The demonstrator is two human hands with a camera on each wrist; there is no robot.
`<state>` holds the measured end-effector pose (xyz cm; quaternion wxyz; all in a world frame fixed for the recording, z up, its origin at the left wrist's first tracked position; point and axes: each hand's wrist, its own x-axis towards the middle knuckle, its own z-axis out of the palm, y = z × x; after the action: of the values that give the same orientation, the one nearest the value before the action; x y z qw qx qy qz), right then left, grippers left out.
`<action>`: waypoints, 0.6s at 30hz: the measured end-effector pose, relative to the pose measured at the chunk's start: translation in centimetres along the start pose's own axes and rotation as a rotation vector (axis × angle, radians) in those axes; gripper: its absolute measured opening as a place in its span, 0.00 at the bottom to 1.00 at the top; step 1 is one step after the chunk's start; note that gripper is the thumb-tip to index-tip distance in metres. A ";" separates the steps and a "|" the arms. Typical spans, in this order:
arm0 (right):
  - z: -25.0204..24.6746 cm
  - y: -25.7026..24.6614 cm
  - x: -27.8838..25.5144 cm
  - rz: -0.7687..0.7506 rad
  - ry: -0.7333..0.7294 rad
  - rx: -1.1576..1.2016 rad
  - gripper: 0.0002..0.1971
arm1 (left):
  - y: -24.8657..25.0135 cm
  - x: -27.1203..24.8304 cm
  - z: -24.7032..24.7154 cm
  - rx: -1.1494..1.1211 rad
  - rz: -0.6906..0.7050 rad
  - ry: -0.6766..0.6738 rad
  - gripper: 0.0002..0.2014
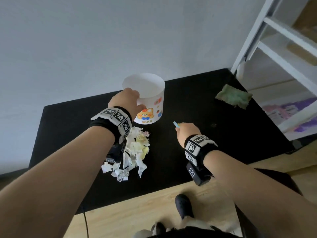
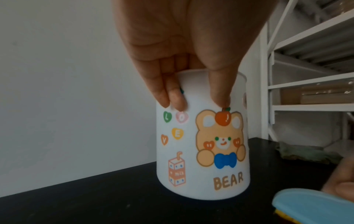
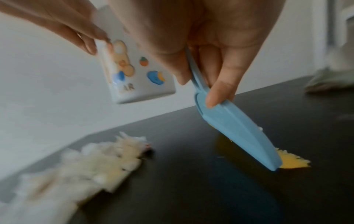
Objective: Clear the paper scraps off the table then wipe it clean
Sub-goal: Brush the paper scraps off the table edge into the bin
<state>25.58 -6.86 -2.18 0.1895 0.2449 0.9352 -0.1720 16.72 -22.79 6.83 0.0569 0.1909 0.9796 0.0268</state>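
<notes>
A pile of torn white and yellowish paper scraps lies on the black table, partly hidden under my left wrist. My left hand grips the rim of a white bin with a bear print, fingers and thumb on its outer wall. The bin hangs tilted just above the table. My right hand holds a small blue brush with yellow bristles, right of the pile, its bristles touching the table.
A crumpled green cloth lies at the table's back right. A white shelf frame stands beyond the right edge. A grey wall runs behind the table. Wood floor and my dark shoe are below the front edge.
</notes>
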 end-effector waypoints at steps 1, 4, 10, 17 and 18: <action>0.4 -1.3 -0.2 -0.070 -0.004 0.009 0.19 | -0.6 -0.2 -0.1 0.017 -0.019 -0.007 0.17; 0.4 -4.2 0.1 -0.249 -0.020 0.014 0.20 | -2.2 -0.5 -0.6 0.048 -0.074 -0.008 0.19; -3.4 -4.7 3.9 -0.133 0.096 -0.038 0.15 | -4.9 -1.5 -1.3 0.047 -0.248 0.022 0.19; -1.3 -8.8 3.8 -0.298 -0.046 -0.150 0.13 | -6.6 -3.1 -0.7 0.019 -0.402 0.034 0.19; -1.0 -9.5 3.5 -0.345 -0.065 -0.134 0.14 | -6.9 -3.4 -0.5 0.019 -0.416 0.032 0.19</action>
<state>17.54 -12.87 -0.68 0.2033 0.0622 0.9660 -0.1470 17.20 -30.44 7.19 0.0437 -0.0154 0.9989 0.0085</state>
